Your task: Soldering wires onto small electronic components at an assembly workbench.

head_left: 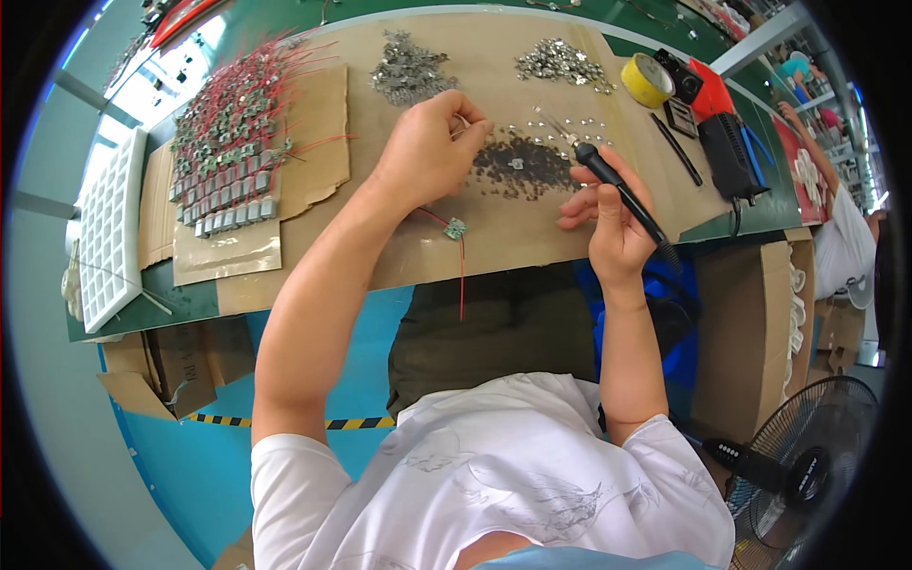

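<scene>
My right hand (617,209) grips a black-handled soldering iron (613,180), its thin tip slanting up and left over the cardboard-covered bench. My left hand (432,142) is closed in a pinch, and a thin pale bit shows between the fingers, too small to name. Below that hand lies a small green circuit board (455,228) with red wires, one hanging over the bench's front edge. Many small dark parts (522,166) are scattered between my hands, with a small silvery piece (516,163) among them. Little shiny metal parts (591,123) sit in loose rows near the iron's tip.
Wired boards with grey blocks (233,142) crowd the left on cardboard, beside a white gridded tray (109,228). Metal-part piles (408,71) (565,65) lie at the back. Yellow tape (647,80), a black pen (675,150) and a black box (731,157) stand right; a fan (807,475) is below.
</scene>
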`<move>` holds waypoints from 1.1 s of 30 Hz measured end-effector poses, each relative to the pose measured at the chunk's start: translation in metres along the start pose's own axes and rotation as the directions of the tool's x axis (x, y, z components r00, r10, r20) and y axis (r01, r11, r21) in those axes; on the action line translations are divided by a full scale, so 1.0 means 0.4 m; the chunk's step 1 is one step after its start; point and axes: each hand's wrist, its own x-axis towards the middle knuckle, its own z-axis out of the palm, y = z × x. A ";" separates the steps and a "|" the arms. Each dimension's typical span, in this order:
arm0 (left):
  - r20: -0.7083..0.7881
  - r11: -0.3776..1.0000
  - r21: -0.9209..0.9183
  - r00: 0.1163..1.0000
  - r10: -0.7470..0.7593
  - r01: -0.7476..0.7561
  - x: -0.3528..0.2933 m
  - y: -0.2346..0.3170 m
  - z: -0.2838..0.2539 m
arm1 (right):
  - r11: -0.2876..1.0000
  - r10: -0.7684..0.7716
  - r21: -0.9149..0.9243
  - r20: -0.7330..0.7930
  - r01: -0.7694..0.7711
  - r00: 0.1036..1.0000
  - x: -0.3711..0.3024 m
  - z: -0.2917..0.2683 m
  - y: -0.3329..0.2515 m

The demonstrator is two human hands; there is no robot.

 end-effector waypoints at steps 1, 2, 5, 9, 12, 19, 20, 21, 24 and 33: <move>0.009 1.000 -0.005 1.000 -0.003 0.003 0.004 -0.011 0.002 | 1.000 0.016 0.025 -0.001 -0.016 1.000 -0.002 -0.009 0.000; -0.016 0.993 0.096 0.997 0.073 -0.071 0.006 -0.021 0.002 | 0.998 0.033 0.051 0.000 -0.033 0.999 -0.001 -0.017 -0.002; -0.001 0.962 0.227 0.988 0.156 -0.151 0.005 -0.020 0.008 | 0.998 0.035 0.049 -0.021 -0.034 0.999 -0.007 -0.029 0.005; 0.030 0.947 0.281 0.988 0.153 -0.156 0.001 -0.016 0.015 | 0.998 0.021 -0.055 -0.046 -0.024 0.999 -0.018 -0.015 0.005; 0.035 0.927 0.299 0.973 0.226 -0.226 0.004 -0.038 0.022 | 0.991 0.025 -0.127 -0.053 -0.032 0.998 -0.015 -0.003 -0.002; 0.050 0.910 0.326 0.966 0.253 -0.255 0.000 -0.040 0.026 | 0.967 0.059 -0.248 0.003 -0.056 0.998 -0.008 -0.001 -0.015; 0.054 0.907 0.335 0.966 0.251 -0.254 0.000 -0.040 0.027 | 0.967 0.059 -0.248 0.003 -0.056 0.998 -0.008 -0.001 -0.015; 0.060 0.905 0.343 0.967 0.247 -0.252 0.002 -0.041 0.028 | 0.965 0.060 -0.255 0.006 -0.056 0.998 -0.007 -0.001 -0.014; 0.059 0.898 0.352 0.964 0.259 -0.263 0.005 -0.049 0.033 | 0.968 0.046 -0.246 -0.005 -0.046 0.999 -0.006 0.002 -0.006; 0.061 0.887 0.377 0.963 0.263 -0.266 0.002 -0.048 0.032 | 0.975 0.052 -0.215 -0.019 -0.055 0.998 -0.006 0.004 -0.006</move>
